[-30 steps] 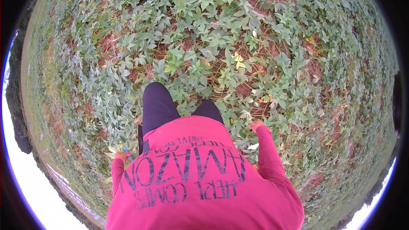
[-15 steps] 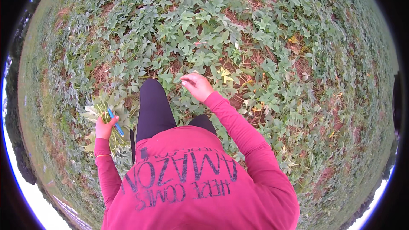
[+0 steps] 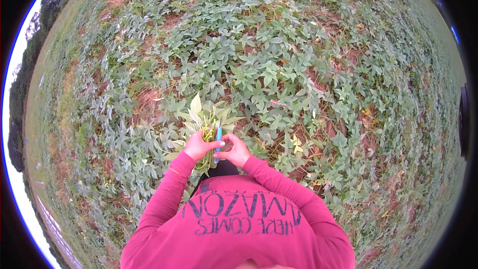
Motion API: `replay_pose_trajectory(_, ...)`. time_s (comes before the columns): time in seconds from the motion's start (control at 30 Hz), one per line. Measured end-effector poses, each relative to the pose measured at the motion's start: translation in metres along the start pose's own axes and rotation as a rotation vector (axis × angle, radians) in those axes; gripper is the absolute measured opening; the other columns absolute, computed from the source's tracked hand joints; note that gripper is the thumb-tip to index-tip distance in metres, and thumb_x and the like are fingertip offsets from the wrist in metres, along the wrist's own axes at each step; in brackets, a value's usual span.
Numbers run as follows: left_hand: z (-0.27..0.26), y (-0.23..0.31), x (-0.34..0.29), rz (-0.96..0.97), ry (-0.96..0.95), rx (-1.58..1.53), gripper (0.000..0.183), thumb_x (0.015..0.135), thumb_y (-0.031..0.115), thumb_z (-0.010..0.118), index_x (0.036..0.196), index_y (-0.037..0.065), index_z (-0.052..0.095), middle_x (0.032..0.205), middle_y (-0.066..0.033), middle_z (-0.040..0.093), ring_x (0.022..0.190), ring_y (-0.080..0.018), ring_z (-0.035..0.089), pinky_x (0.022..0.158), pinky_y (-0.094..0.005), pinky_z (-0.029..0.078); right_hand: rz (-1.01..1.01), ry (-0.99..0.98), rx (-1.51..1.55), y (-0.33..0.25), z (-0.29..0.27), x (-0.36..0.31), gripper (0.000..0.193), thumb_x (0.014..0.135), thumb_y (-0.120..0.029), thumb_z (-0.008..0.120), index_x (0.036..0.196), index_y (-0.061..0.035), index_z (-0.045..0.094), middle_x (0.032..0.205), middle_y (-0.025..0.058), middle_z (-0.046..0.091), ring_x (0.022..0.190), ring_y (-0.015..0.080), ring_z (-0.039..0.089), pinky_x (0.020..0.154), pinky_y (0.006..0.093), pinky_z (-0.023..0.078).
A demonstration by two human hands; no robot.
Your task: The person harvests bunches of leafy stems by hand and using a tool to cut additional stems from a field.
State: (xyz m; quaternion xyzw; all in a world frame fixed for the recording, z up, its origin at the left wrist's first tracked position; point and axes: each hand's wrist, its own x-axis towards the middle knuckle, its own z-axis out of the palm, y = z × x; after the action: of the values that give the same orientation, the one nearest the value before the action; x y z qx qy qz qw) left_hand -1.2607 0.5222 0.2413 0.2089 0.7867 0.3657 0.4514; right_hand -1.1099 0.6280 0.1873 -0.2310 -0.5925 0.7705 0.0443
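Note:
In front of my torso my two hands meet. My left hand (image 3: 198,145) is closed round a bunch of leafy green stems (image 3: 207,133), its pale leaves fanning out above the fingers and stem ends below. A slim blue pen-shaped tool (image 3: 219,133) stands nearly upright against the bunch, with my left thumb across it. My right hand (image 3: 237,150) is bent into a pinch at that tool, thumb and finger touching its lower half. Whether anything small is also between the right fingertips is hidden.
Low vines with lobed green leaves (image 3: 264,72) cover the ground all round. Reddish soil and dry straw (image 3: 149,98) show in patches, and a few leaves are yellow (image 3: 297,143). My dark-clad knee (image 3: 224,168) is just below the hands. Trees (image 3: 55,0) line the far left.
My left hand has brought the bunch and blue tool from the left side to the middle. My right hand has drawn back from the vines to meet it. The view has shifted too.

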Motion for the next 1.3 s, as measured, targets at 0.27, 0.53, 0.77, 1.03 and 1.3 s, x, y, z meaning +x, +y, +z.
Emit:
replay_pose_trajectory(0.27, -0.172, -0.07, 0.07, 0.068, 0.018, -0.379, 0.036, 0.092, -0.004, 0.059, 0.128, -0.001, 0.056, 0.108, -0.0076, 0.067, 0.076, -0.0101, 0.06, 0.072, -0.027, 0.051, 0.352, -0.078, 0.656, 0.011, 0.031, 0.164, 0.033, 0.084, 0.0, 0.064, 0.115, -0.0049, 0.054, 0.093, 0.0032, 0.062, 0.082, 0.0136, 0.065, 0.075, 0.0321, 0.057)
replay_pose_trajectory(0.53, -0.204, -0.247, 0.08, -0.282, 0.301, 0.08, 0.046, 0.079, 0.01, 0.076, 0.123, 0.005, 0.062, 0.086, -0.006, 0.071, 0.077, -0.0154, 0.067, 0.072, -0.0326, 0.053, 0.316, -0.126, 0.011, 0.029, -0.073, 0.262, 0.036, 0.084, -0.024, 0.072, 0.111, -0.011, 0.052, 0.089, -0.0027, 0.06, 0.075, 0.0065, 0.054, 0.059, 0.0226, 0.04)
replay_pose_trajectory(0.77, -0.105, -0.271, 0.044, -0.567, -0.309, -1.264, 0.041, 0.093, 0.006, 0.061, 0.131, 0.0, 0.05, 0.108, -0.0142, 0.065, 0.11, -0.0335, 0.063, 0.096, -0.0498, 0.052, 0.527, 0.052, 0.116, 0.077, -0.09, 0.213, 0.029, 0.098, -0.038, 0.056, 0.109, -0.0106, 0.056, 0.068, -0.0028, 0.046, 0.05, 0.0074, 0.042, 0.048, 0.0231, 0.038)
replay_pose_trajectory(1.03, -0.135, -0.308, 0.048, -0.656, -0.066, -1.02, 0.033, 0.095, 0.011, 0.058, 0.128, 0.004, 0.057, 0.1, -0.0087, 0.067, 0.083, -0.0188, 0.065, 0.073, -0.0348, 0.055, 0.471, 0.077, -0.204, 0.133, -0.057, 0.183, 0.028, 0.088, -0.022, 0.073, 0.109, -0.007, 0.064, 0.082, -0.0044, 0.062, 0.06, 0.0053, 0.052, 0.056, 0.0226, 0.043)
replay_pose_trajectory(1.3, -0.087, -0.406, 0.055, -0.755, 0.27, -1.013, 0.024, 0.094, 0.006, 0.057, 0.117, 0.001, 0.058, 0.101, -0.0107, 0.068, 0.073, -0.0173, 0.062, 0.065, -0.0325, 0.054, 0.288, -0.146, -0.891, 0.209, -0.011, 0.289, 0.048, 0.083, -0.013, 0.071, 0.129, -0.0126, 0.058, 0.093, 0.0141, 0.069, 0.08, 0.027, 0.068, 0.077, 0.037, 0.053)
